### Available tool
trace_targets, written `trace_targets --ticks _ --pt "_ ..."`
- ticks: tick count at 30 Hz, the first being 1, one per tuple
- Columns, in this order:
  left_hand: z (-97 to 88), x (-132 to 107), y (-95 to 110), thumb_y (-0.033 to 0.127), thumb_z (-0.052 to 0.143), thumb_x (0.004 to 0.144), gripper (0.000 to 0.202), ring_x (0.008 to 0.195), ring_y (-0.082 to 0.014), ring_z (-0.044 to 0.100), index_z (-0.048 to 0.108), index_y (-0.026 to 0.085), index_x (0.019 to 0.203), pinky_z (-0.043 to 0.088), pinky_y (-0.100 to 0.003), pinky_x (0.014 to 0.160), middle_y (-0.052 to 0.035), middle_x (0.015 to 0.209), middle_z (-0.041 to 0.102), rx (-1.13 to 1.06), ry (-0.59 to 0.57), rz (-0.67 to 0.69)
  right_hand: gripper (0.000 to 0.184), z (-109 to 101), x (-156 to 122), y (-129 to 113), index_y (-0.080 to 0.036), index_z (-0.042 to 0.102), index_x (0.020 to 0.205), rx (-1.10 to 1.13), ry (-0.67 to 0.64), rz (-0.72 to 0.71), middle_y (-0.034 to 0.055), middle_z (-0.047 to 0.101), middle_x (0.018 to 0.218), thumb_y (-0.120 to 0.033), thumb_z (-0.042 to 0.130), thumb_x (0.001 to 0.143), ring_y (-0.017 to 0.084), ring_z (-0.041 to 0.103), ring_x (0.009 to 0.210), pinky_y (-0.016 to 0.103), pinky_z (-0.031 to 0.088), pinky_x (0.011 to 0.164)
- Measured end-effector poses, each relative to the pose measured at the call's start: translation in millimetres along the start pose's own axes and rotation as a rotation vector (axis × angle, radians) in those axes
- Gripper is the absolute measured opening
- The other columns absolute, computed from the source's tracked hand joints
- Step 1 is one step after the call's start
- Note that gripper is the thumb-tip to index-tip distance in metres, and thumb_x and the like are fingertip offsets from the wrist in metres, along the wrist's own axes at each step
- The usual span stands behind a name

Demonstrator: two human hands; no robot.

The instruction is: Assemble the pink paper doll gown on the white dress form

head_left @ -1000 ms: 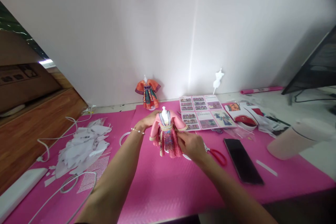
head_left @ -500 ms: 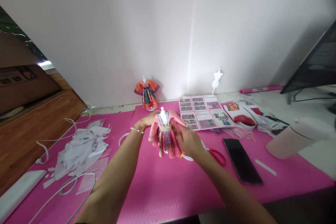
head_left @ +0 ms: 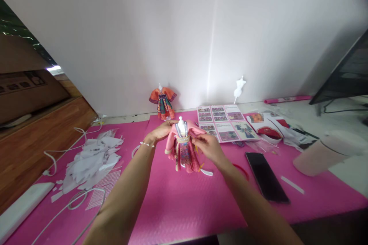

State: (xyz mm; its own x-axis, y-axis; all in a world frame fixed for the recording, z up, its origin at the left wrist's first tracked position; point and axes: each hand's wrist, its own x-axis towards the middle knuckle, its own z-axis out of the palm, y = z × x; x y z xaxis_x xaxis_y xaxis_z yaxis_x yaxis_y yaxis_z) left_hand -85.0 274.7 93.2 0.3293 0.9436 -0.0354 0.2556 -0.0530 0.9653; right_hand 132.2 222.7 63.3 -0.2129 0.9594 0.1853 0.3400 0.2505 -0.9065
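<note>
A small pink doll dress (head_left: 184, 155) with a patterned front panel and a beaded collar and belt is on a white mini dress form (head_left: 181, 121), upright above the pink mat. My left hand (head_left: 162, 130) is closed at the back of the form near the shoulder, its fingertips hidden behind the dress. At the waist side, under the pink sleeve, my right hand (head_left: 209, 146) pinches the edge of the dress. A yellow-orange tassel (head_left: 200, 167) hangs by the skirt, close to a white curved piece (head_left: 206, 172) on the mat.
Against the wall stands an orange-and-green doll dress (head_left: 162, 101) and a bare white form (head_left: 238, 89). An instruction sheet (head_left: 227, 122), phone (head_left: 266, 178), pale cup (head_left: 312, 157) and red scissor handle (head_left: 241, 170) lie rightward. White scraps (head_left: 93, 157) and a cable (head_left: 86, 191) are left.
My right hand has shifted at the dress's side, its fingers now pinching by the waist. More of the white curved piece shows, and less of the red scissor handle.
</note>
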Motion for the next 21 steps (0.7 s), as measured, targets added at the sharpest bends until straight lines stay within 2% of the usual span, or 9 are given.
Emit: trace_targets --ticks 3,5,7,12,17,21 --pt "-2.8 -4 -6 0.036 0.076 0.077 0.026 0.082 -0.0187 0.068 0.070 0.015 0.092 0.055 -0.035 0.079 -0.0048 0.091 0.074 -0.098 0.003 0.002 0.032 -5 0 -9 -0.022 0.054 0.061 0.164 -0.096 0.036 -0.0071 0.038 0.044 -0.047 0.054 0.081 0.010 0.037 0.040 0.024 0.028 0.042" --pt "-2.4 -10 -7 0.039 0.079 0.071 0.030 0.082 -0.0202 0.069 0.072 0.015 0.088 0.054 -0.034 0.081 -0.0057 0.090 0.076 -0.148 0.028 0.013 0.031 -5 -2 -14 -0.023 0.051 0.061 0.296 -0.141 0.081 -0.0088 0.033 0.043 -0.047 0.059 0.078 0.008 0.032 0.037 0.023 0.024 0.039" --pt "0.0 -19 -6 0.042 0.078 0.071 0.034 0.086 -0.0224 0.070 0.073 0.014 0.089 0.054 -0.035 0.083 -0.0078 0.093 0.077 -0.178 0.051 0.018 0.031 -4 -5 -15 -0.023 0.050 0.059 0.435 -0.171 0.137 -0.0092 0.033 0.041 -0.045 0.064 0.075 0.007 0.031 0.036 0.023 0.023 0.038" --pt "9.9 -45 -1 0.054 0.065 0.083 0.046 0.103 -0.0267 0.067 0.072 0.012 0.102 0.049 -0.039 0.095 -0.0127 0.109 0.075 -0.235 0.120 0.010 0.033 3 -16 -10 -0.021 0.057 0.066 0.604 -0.247 0.198 -0.0079 0.045 0.039 -0.051 0.065 0.078 0.007 0.035 0.030 0.022 0.023 0.033" --pt "14.5 -61 -6 0.068 0.051 0.086 0.062 0.107 -0.0289 0.066 0.071 0.012 0.105 0.047 -0.041 0.099 -0.0146 0.107 0.075 -0.314 0.065 -0.006 0.035 7 -26 -13 -0.019 0.059 0.084 0.787 -0.425 0.277 -0.0049 0.065 0.060 -0.051 0.072 0.075 0.003 0.040 0.029 0.018 0.025 0.030" --pt "14.2 -74 -14 0.065 0.043 0.091 0.058 0.108 -0.0279 0.064 0.070 0.016 0.106 0.045 -0.039 0.100 -0.0125 0.112 0.073 -0.192 0.091 0.028 0.034 6 -34 -24 -0.019 0.061 0.103 0.781 -0.494 0.437 0.0020 0.074 0.078 -0.042 0.071 0.079 0.006 0.057 0.040 0.016 0.038 0.035"
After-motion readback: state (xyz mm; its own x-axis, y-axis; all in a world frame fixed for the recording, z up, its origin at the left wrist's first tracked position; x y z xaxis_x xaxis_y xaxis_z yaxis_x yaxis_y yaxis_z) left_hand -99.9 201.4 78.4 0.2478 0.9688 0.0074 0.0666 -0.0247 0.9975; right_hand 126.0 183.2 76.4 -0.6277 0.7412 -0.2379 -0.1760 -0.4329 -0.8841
